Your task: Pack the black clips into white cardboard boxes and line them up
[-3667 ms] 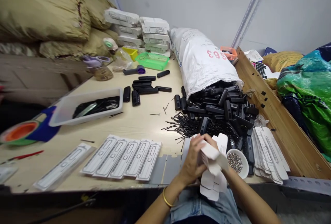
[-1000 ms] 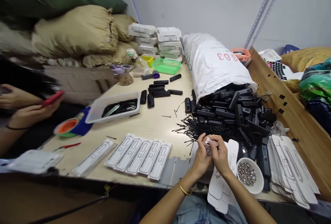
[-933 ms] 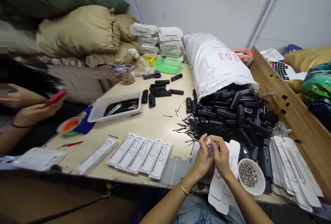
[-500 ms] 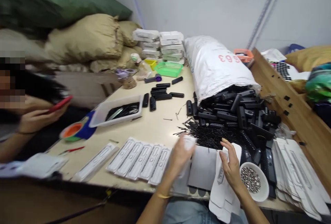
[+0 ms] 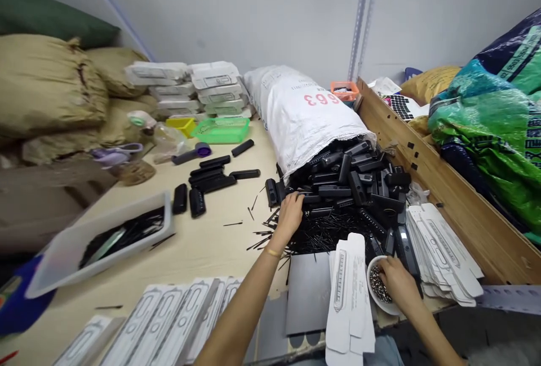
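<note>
My left hand (image 5: 291, 214) reaches to the near edge of a heap of black plastic cases (image 5: 333, 192), its fingers bent over the end of one case. Loose black sticks (image 5: 325, 233) lie thickly just below it. At the right, my right hand (image 5: 399, 278) dips its fingertips into a white bowl (image 5: 391, 308) of small shiny metal pieces (image 5: 379, 287); what they pinch is hidden. Between my arms, flat white printed cartons (image 5: 349, 298) overlap a grey plate (image 5: 307, 292) at the table's front edge.
A large white sack (image 5: 291, 112) spills the cases. More flat cartons (image 5: 439, 253) lie by a wooden board (image 5: 456, 185). Leftward are packed white boxes (image 5: 169, 321), a clear plastic tub (image 5: 51, 278) of black sticks, a green tray (image 5: 222, 129) and stacked boxes (image 5: 215, 75).
The view has swung right. My left hand has let go of a white item and moved forward to the black cases. My right hand has left the cartons and entered the bowl.
</note>
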The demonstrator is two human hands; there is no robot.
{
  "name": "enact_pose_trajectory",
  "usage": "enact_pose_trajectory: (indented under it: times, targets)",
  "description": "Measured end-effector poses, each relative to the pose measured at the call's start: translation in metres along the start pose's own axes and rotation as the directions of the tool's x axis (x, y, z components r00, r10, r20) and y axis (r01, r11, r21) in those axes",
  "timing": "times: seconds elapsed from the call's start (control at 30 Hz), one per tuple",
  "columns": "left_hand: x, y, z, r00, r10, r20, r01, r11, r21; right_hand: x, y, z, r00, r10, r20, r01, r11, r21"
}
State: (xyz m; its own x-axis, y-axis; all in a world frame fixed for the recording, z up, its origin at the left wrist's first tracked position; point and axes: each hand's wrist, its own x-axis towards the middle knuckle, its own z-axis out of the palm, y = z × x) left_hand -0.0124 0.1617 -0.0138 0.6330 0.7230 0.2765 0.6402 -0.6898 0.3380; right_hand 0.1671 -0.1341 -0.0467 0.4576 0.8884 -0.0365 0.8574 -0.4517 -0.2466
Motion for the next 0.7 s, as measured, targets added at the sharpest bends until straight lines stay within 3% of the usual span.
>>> enact_pose_trajectory:
  times: [0.07, 0.17, 0.37, 0.5, 0.57, 0.63, 0.67, 0.7]
  targets:
    - [0.028, 0.002, 0.01, 1.0, -0.004, 0.005, 0.004, 1.0, 0.026, -0.003, 0.002, 0.006, 1.0, -0.026, -0.003, 0.026, 1.0, 0.003]
    - [0.039, -0.005, 0.013, 1.0, -0.014, 0.016, 0.013, 0.998, 0.066, -0.004, 0.003, 0.009, 0.999, -0.047, -0.027, 0.049, 0.995, 0.084]
    - [0.013, -0.017, -0.004, 0.998, -0.013, 0.059, 0.01, 0.998, 0.055, -0.002, 0.011, 0.011, 0.999, 0.051, 0.018, -0.054, 0.971, 0.234]
    - [-0.007, -0.014, -0.026, 0.999, -0.016, 0.045, 0.017, 0.999, -0.029, -0.002, 0.016, 0.012, 0.998, 0.066, -0.01, -0.059, 0.941, 0.335]
    - [-0.017, -0.007, -0.037, 0.997, -0.074, -0.009, 0.071, 0.985, -0.158, -0.002, 0.017, 0.009, 0.996, 0.076, -0.055, -0.048, 0.916, 0.399]
    - [-0.028, 0.007, -0.042, 0.969, -0.24, -0.052, 0.193, 0.873, -0.448, 0.0, 0.013, 0.003, 0.989, 0.116, -0.089, -0.058, 0.869, 0.491]
    - [-0.033, 0.015, -0.042, 0.934, -0.355, -0.024, 0.257, 0.72, -0.644, 0.002, 0.008, -0.001, 0.985, 0.146, -0.092, -0.071, 0.827, 0.558]
    - [-0.038, 0.025, -0.04, 0.887, -0.457, 0.063, 0.306, 0.482, -0.821, 0.006, 0.0, -0.006, 0.981, 0.175, -0.084, -0.081, 0.764, 0.641]
